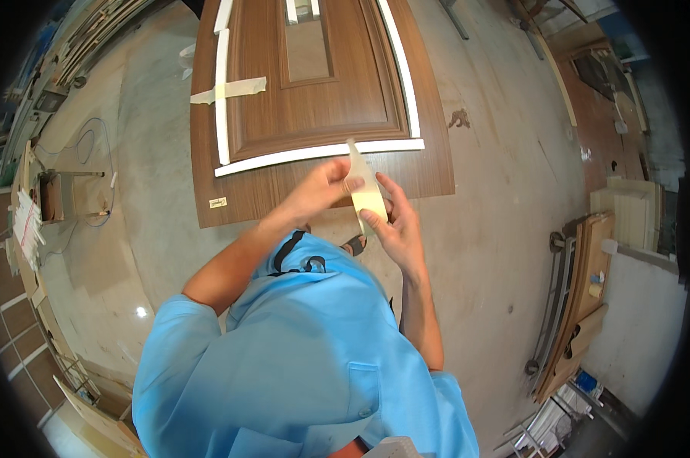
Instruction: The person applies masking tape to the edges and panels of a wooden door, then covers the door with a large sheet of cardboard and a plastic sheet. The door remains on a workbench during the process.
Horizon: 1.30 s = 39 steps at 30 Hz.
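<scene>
In front of my body I hold a strip of pale yellow masking tape (366, 183) between both hands. My left hand (322, 187) pinches its left side with thumb and fingers. Lower down, my right hand (400, 229) grips its right edge, with the thumb on its face. Just beyond the hands lies a brown wood-grain door panel (314, 177). White strips, among them a long near strip (318, 156), frame its recessed middle. At the left, a cross-piece of masking tape (245, 86) lies over the white side strip (222, 122).
A small label (218, 202) sits on the panel's near left corner. To the left stands a small metal-legged stand (70, 195) with a thin blue cable (109, 153) on the floor. Boards (581, 305) on a wheeled rack stand at the right.
</scene>
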{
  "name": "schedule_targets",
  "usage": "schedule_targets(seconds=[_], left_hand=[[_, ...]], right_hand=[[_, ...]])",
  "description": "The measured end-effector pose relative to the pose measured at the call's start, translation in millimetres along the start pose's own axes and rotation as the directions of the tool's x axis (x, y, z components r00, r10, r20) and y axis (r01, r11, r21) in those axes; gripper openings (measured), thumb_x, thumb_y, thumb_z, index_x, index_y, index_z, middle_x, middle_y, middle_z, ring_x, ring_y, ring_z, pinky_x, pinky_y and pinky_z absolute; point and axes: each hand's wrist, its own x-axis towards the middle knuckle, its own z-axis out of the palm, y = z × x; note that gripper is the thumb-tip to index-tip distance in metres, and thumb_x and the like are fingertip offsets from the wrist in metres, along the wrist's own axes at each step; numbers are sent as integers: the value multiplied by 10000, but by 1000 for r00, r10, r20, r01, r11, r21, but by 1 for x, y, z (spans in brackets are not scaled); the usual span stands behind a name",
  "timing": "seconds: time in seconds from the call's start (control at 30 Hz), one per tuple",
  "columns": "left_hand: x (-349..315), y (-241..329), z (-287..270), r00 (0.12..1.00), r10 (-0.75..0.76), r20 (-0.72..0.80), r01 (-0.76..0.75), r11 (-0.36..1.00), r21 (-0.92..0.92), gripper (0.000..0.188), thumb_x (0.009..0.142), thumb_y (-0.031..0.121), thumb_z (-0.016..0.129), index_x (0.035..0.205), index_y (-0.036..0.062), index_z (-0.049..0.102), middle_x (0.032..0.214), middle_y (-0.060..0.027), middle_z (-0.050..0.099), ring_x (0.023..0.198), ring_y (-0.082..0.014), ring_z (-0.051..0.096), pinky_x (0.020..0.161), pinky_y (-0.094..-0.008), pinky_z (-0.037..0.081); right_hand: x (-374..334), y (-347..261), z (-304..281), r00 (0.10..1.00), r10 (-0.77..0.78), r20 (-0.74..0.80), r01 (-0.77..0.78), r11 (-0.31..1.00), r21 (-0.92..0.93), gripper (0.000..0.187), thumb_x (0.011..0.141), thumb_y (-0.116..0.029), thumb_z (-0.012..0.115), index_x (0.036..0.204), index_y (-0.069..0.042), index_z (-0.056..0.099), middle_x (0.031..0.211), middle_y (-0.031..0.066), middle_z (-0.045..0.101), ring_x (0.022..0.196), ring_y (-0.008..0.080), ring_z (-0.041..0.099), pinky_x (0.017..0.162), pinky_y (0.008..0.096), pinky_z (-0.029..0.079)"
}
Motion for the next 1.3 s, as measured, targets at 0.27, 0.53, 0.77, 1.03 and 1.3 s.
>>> schedule_targets(seconds=[0.27,0.53,0.77,1.03,1.3], left_hand=[[-6,-6,9,983,161,-86,-156,986,59,169,911,160,698,1005,20,704,861,-23,666,754,-104,602,636,-255,480],[20,3,-28,848,497,-186,-332,771,543,62,832,13,686,817,23,746,819,-44,688,773,-120,625,691,-281,489],[102,-2,-98,919,246,-307,-71,872,485,113,829,113,727,846,4,755,763,-75,718,741,-130,648,698,-301,502],[174,-27,-128,846,426,-321,16,580,814,86,785,91,693,823,66,766,828,-113,692,795,-265,667,727,-392,514],[186,-38,-133,636,691,-343,118,352,928,301,792,112,725,1084,81,662,1072,-94,595,1087,-315,561,889,-460,445]], right_hand=[[-12,-14,1,996,-44,72,29,980,197,767,887,-65,710,1497,-11,247,1033,163,684,953,150,632,776,303,525],[13,-5,20,991,124,-56,-136,904,-404,269,931,-116,670,1114,18,525,909,112,678,746,136,650,611,273,521],[14,9,10,943,258,208,-250,966,-65,280,931,-159,687,1107,23,567,920,65,675,808,94,629,672,263,518],[23,15,38,983,181,19,-182,974,134,299,926,-120,681,1155,40,572,904,42,678,801,73,605,717,239,494],[47,28,56,952,295,-83,-285,951,117,230,920,-70,648,1108,56,605,894,50,663,797,75,578,700,242,480]])
